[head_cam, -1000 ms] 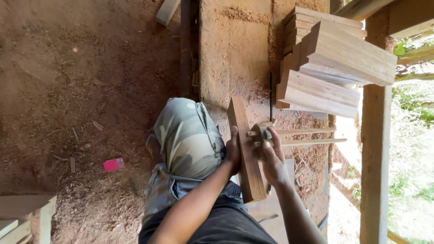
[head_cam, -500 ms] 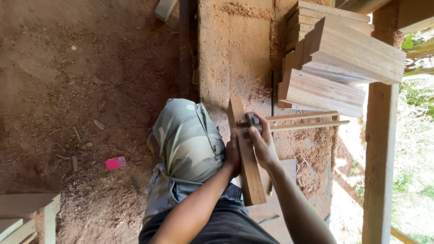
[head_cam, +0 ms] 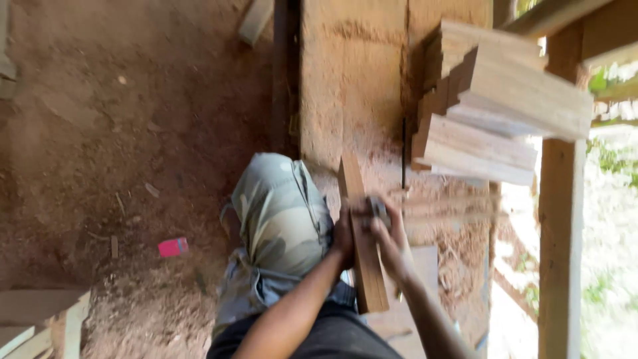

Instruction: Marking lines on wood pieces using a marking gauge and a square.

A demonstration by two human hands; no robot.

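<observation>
hands on a narrow board at a sawdust-covered bench

a narrow wooden board (head_cam: 359, 246) stands on edge, running away from the person, its near end over the lap and its far end resting on the bench top (head_cam: 352, 73). the left hand (head_cam: 343, 234) presses flat against the board's left face, fingers together. the right hand (head_cam: 391, 240) is curled around a small wooden tool with a dark metal part (head_cam: 379, 209) set against the board's right face; the grip looks closed on it, though motion blur hides the fingertips. two thin wooden rods (head_cam: 445, 207) reach out to the right from the tool, smeared by the blur.

the bench top is a broad plank thick with reddish sawdust. on its far right lies a stack of pale cut planks (head_cam: 498, 106), piled at an angle, well apart from the hands. a bent knee in camouflage trousers (head_cam: 279, 213) sits just left of the board.

beyond the bench the floor is packed earth (head_cam: 119, 133) strewn with shavings and wood scraps, with a small pink object (head_cam: 173, 247) lying on it. a rough timber post (head_cam: 558, 252) stands at the right, and sunlit greenery (head_cam: 611, 219) shows past it.
</observation>
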